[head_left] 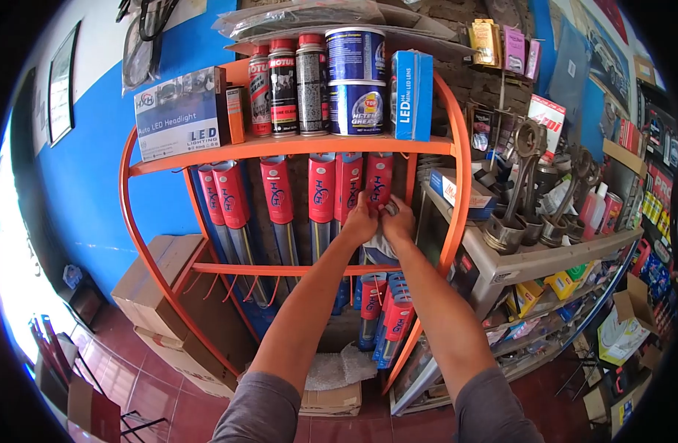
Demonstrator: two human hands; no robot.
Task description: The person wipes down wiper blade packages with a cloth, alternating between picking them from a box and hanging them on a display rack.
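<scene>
Both arms reach forward to an orange metal rack (294, 146). My left hand (359, 221) is closed at the lower edge of a red-topped wiper package (379, 177) hanging at the right end of the upper row. Just right of it, my right hand (398, 221) has its fingers bent round a whitish cloth-like item (379, 247) below that package. More red and blue packages (321, 188) hang to the left. Shorter ones (398, 317) hang lower down, below the orange crossbar (280, 270). The fingertips are partly hidden.
Spray cans (283, 88), blue tins (356, 107) and an LED headlight box (180, 114) stand on the top shelf. Cardboard boxes (162, 295) are stacked at left. A counter (531, 255) at right bears pistons with rods (508, 232). Bubble wrap (339, 368) lies below.
</scene>
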